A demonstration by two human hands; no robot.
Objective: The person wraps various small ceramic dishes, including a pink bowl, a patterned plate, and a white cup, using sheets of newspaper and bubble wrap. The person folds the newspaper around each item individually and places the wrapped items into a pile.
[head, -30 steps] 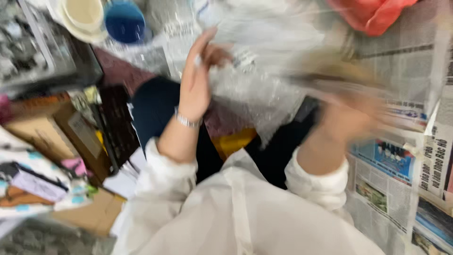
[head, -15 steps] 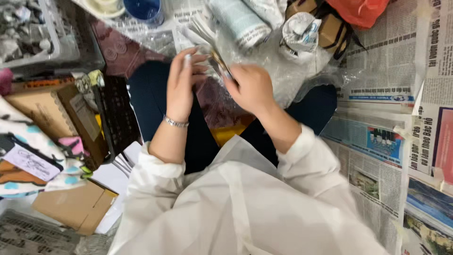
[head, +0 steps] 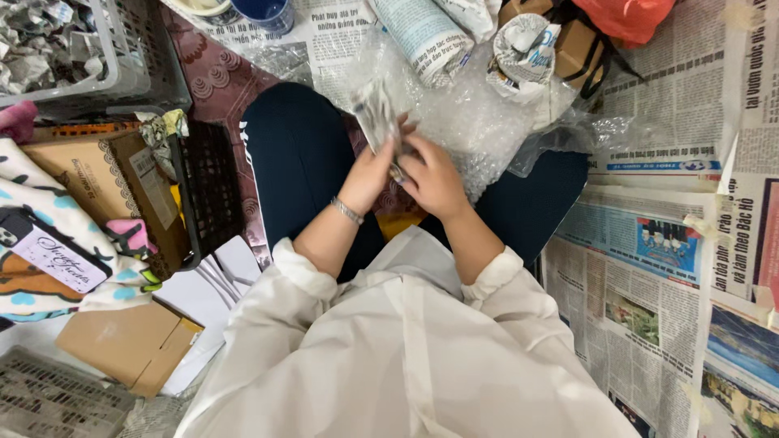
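I sit cross-legged in dark trousers and a white top. My left hand [head: 369, 174], with a silver bracelet on the wrist, and my right hand [head: 434, 180] meet over my lap. Both grip a small object wrapped in newspaper [head: 378, 113] that sticks up between the fingers. A sheet of clear bubble wrap [head: 475, 122] lies over my right knee, just beyond the hands. What is inside the paper wrap is hidden.
A newspaper-wrapped bundle [head: 523, 49] and a rolled tube [head: 422, 32] lie ahead. A black mesh basket [head: 207, 191] holding a cardboard box [head: 89, 174] stands at left, a grey basket of crumpled paper [head: 57, 49] beyond it. Newspaper sheets [head: 649, 259] cover the floor at right. A blue cup [head: 266, 12] stands at the top.
The hands have come down and together over my lap, closing on the small paper-wrapped object. One second ago the right hand was swinging in a blur with the bubble wrap.
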